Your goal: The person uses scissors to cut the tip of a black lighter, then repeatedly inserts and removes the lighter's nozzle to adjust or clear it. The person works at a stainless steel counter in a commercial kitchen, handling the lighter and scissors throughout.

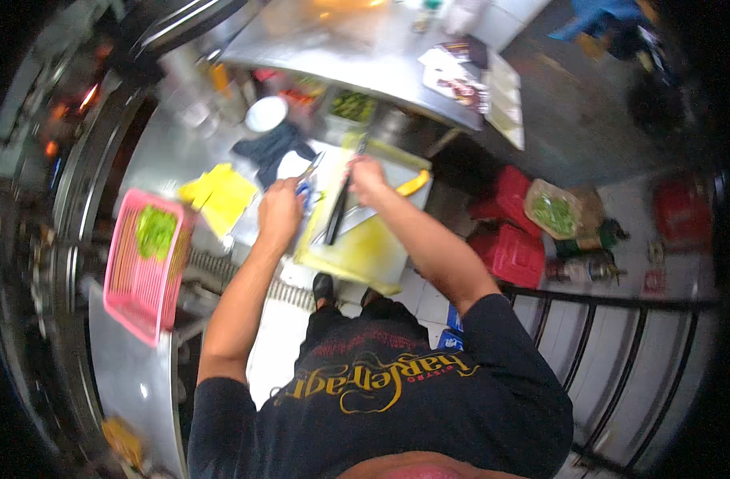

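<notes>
My left hand (pixel 280 209) is closed over the steel counter, left of the cutting board. A thin metal tool (pixel 316 164) sticks out past its fingers, and a blue-and-white item (pixel 303 192) shows beside them; blur hides the exact kind of both. Above the board, the fingers of my right hand (pixel 367 177) are wrapped around a long black bar-like object (pixel 338 214), which slants toward me. Under my right forearm, a knife with a yellow handle (pixel 413 184) lies across the pale cutting board (pixel 397 254), which has yellow edges.
A yellow cloth (pixel 227 201), a dark cloth (pixel 271 153) and a white bowl (pixel 267 114) sit left of the board. Behind it stands a container of green pieces (pixel 352 105). A pink basket (pixel 144 275) with greens is at left, red crates (pixel 515 254) at right.
</notes>
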The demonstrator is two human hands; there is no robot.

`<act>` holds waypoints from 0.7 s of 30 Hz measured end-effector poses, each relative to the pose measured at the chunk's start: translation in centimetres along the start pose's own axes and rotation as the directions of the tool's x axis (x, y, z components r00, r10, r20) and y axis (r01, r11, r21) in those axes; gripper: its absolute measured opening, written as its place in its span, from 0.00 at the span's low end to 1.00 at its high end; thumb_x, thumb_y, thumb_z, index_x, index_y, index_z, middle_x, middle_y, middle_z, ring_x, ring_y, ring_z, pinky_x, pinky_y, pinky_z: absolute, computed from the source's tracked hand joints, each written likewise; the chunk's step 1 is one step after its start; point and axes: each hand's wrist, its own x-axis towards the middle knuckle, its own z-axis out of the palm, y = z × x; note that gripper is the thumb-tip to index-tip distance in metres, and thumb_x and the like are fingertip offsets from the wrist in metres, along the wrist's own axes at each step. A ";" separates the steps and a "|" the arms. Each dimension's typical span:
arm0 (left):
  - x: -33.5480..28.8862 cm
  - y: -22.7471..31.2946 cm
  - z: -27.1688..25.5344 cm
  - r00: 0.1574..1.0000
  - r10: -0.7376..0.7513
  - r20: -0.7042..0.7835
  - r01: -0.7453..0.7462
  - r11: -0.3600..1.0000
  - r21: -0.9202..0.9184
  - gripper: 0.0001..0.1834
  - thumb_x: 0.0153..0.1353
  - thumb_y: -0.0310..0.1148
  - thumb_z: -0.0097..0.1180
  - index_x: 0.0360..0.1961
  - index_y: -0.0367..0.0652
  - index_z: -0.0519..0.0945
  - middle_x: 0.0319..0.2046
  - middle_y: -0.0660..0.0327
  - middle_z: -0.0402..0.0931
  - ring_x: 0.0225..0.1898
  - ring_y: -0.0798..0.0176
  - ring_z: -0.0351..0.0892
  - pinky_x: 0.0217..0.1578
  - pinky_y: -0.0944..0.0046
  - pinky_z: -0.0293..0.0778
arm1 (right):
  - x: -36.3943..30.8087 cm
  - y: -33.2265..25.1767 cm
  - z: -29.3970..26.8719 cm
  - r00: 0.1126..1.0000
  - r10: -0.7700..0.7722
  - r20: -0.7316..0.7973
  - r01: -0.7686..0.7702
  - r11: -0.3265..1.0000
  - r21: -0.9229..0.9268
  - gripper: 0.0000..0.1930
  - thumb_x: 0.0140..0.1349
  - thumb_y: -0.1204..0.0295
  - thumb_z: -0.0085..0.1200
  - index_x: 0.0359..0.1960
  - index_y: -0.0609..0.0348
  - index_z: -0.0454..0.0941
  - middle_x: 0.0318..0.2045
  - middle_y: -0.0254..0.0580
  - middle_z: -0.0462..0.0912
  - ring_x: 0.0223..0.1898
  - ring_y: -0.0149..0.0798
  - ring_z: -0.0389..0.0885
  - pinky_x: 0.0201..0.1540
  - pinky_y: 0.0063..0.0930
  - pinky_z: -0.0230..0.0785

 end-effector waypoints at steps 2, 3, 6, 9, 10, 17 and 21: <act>2.4 0.1 1.6 0.996 0.056 0.075 -0.061 0.996 0.065 0.12 0.57 0.31 0.63 0.40 0.38 0.81 0.36 0.47 0.81 0.41 0.43 0.81 0.43 0.47 0.76 | 2.1 0.5 -1.3 0.984 -0.105 -0.146 0.037 0.913 -0.407 0.18 0.70 0.59 0.50 0.45 0.64 0.78 0.38 0.45 0.83 0.35 0.43 0.80 0.37 0.39 0.74; 3.0 -0.8 2.2 0.992 0.107 0.065 -0.113 0.988 0.104 0.13 0.57 0.32 0.62 0.41 0.38 0.81 0.37 0.47 0.81 0.41 0.44 0.80 0.45 0.48 0.75 | 1.0 -0.2 -0.7 0.960 -0.201 -0.193 0.047 0.800 -0.598 0.21 0.67 0.56 0.56 0.46 0.65 0.79 0.43 0.53 0.85 0.44 0.49 0.83 0.47 0.43 0.73; 4.3 -0.6 4.3 0.984 0.152 0.098 -0.167 0.971 0.170 0.12 0.59 0.32 0.60 0.43 0.39 0.81 0.40 0.48 0.80 0.43 0.44 0.78 0.47 0.48 0.74 | -1.9 -1.6 -4.5 0.888 -0.457 -0.053 0.352 0.749 -0.561 0.33 0.65 0.53 0.59 0.61 0.69 0.70 0.57 0.59 0.78 0.56 0.52 0.80 0.60 0.40 0.69; 5.0 1.4 4.2 0.972 0.235 0.016 -0.235 0.963 0.131 0.14 0.58 0.29 0.60 0.46 0.41 0.83 0.46 0.53 0.80 0.48 0.45 0.77 0.51 0.51 0.73 | -5.7 -6.0 -10.7 0.760 -0.648 -0.045 0.595 0.722 -0.354 0.29 0.66 0.60 0.60 0.62 0.67 0.69 0.55 0.52 0.79 0.55 0.43 0.80 0.57 0.36 0.72; 5.8 3.7 2.7 0.969 0.245 -0.004 -0.244 0.965 0.096 0.14 0.58 0.27 0.61 0.46 0.41 0.83 0.47 0.53 0.79 0.48 0.45 0.77 0.52 0.51 0.73 | -7.9 -8.8 -13.3 0.735 -0.676 -0.060 0.648 0.725 -0.232 0.28 0.65 0.60 0.60 0.60 0.67 0.70 0.54 0.53 0.79 0.56 0.45 0.78 0.58 0.38 0.71; 16.0 28.7 -6.9 0.837 0.418 -0.354 -0.536 0.756 -0.375 0.19 0.61 0.26 0.62 0.54 0.39 0.79 0.47 0.47 0.80 0.49 0.48 0.80 0.52 0.56 0.73 | -16.3 -37.0 -29.6 0.169 -0.936 -0.308 0.924 0.259 -0.282 0.23 0.68 0.64 0.59 0.60 0.60 0.69 0.47 0.43 0.81 0.41 0.35 0.83 0.48 0.31 0.77; 23.6 43.7 -7.1 0.647 0.447 -0.617 -0.698 0.674 -0.243 0.25 0.61 0.40 0.64 0.57 0.40 0.77 0.51 0.46 0.80 0.53 0.47 0.79 0.56 0.52 0.71 | -12.3 -45.4 -35.0 0.000 -0.995 0.102 0.759 -0.066 -0.648 0.18 0.69 0.60 0.50 0.51 0.60 0.77 0.44 0.51 0.82 0.46 0.46 0.81 0.53 0.42 0.71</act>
